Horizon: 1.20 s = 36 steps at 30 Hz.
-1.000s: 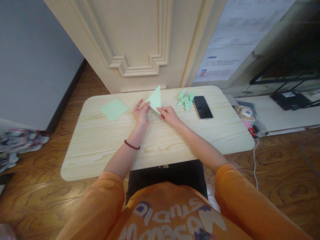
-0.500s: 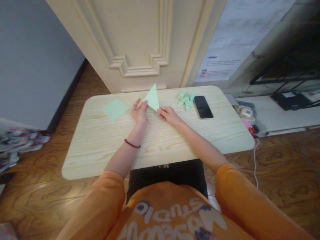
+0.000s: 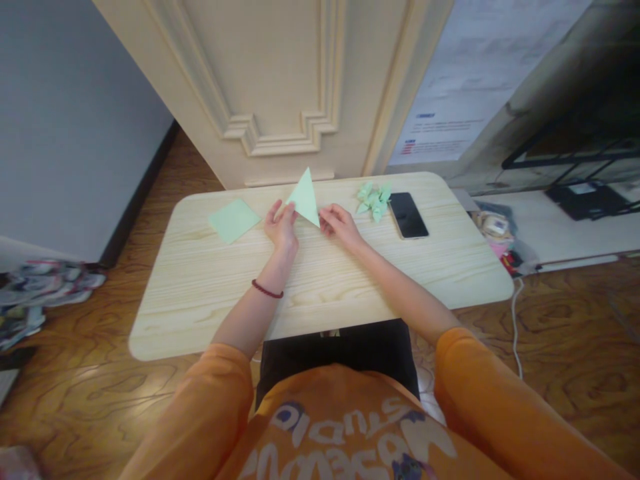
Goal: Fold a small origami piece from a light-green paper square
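Paper triangle point(image 3: 305, 198) (x1) pinched in L hand point(image 3: 282, 227), R hand point(image 3: 341, 225) by its edge, grip unclear, 1 phone point(image 3: 409, 215) nearby.

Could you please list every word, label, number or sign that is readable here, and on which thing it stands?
"STUDIO": on the orange shirt, upside down in this view; the other line of lettering is not clear enough to read.
White printed sheet: blue, red and dark print, too blurred to read.
Pale label on the black device: too small to read.
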Motion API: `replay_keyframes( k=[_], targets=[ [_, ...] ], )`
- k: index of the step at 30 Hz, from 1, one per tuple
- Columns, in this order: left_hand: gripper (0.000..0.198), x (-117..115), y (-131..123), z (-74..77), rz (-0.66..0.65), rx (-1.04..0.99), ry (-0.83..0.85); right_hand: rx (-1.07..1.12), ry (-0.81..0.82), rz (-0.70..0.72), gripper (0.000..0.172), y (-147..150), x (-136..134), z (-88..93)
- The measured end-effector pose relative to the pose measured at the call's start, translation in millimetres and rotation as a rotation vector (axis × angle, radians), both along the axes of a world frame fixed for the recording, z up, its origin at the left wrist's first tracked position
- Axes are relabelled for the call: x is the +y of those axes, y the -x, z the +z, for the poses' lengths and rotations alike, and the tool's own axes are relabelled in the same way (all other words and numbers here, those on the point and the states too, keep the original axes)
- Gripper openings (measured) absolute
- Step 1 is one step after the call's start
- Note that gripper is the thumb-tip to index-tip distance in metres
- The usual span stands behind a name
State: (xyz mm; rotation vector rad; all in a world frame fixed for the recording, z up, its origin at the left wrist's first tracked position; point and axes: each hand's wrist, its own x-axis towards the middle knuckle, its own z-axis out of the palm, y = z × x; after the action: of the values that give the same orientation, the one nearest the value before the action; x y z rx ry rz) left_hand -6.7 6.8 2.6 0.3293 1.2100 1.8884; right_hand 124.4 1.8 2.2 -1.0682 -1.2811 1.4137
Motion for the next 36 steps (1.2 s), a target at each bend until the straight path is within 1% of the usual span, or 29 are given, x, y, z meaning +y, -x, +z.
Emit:
replay_keyframes(
  k=[3, 6, 9, 12, 14, 17, 19, 23, 28, 31, 34, 36],
  targets=[
    [0.037, -6, -10, -0.6, -0.061, 0.026, -0.008, 0.084, -0.016, -0.077, 0.034, 1, 4, -4.8],
    [0.036, -10, -16, -1.8, -0.178, 0.041, -0.046, 0.148, -0.042, -0.191, 0.028, 0, 10, -10.6],
    [0.036, -13, -18, -2.1, -0.322, 0.049, -0.066, 0.102, -0.054, -0.307, 0.021, -5, 15, -12.6],
    [0.037, -13, -16, -0.9, -0.422, 0.114, -0.033, 0.018, -0.07, -0.342, 0.016, -9, 16, -9.9],
    [0.037, -12, -14, 0.3, -0.427, 0.19, -0.008, -0.014, -0.076, -0.292, 0.015, -10, 14, -7.0],
    [0.037, -10, -9, 2.4, -0.421, 0.315, -0.005, -0.054, -0.089, -0.145, 0.013, -10, 10, -3.0],
    [0.038, -10, -7, 4.1, -0.438, 0.356, -0.008, -0.081, -0.107, -0.083, 0.014, -9, 7, -1.1],
    [0.042, -12, -4, 8.4, -0.462, 0.337, 0.005, -0.1, -0.132, -0.082, 0.017, -8, 5, 1.0],
    [0.049, -12, -3, 11.2, -0.459, 0.306, 0.03, -0.088, -0.141, -0.093, 0.013, -8, 6, 2.0],
    [0.05, -8, 2, 9.7, -0.432, 0.268, 0.026, -0.08, -0.082, -0.084, 0.011, -11, 7, 1.5],
    [0.05, -3, 9, 7.5, -0.368, 0.239, 0.016, -0.076, -0.002, -0.067, 0.01, -15, 10, 0.0],
    [0.051, 1, 15, 6.4, -0.339, 0.241, 0.025, -0.061, 0.013, -0.056, 0.01, -18, 12, -0.8]
  ],
)
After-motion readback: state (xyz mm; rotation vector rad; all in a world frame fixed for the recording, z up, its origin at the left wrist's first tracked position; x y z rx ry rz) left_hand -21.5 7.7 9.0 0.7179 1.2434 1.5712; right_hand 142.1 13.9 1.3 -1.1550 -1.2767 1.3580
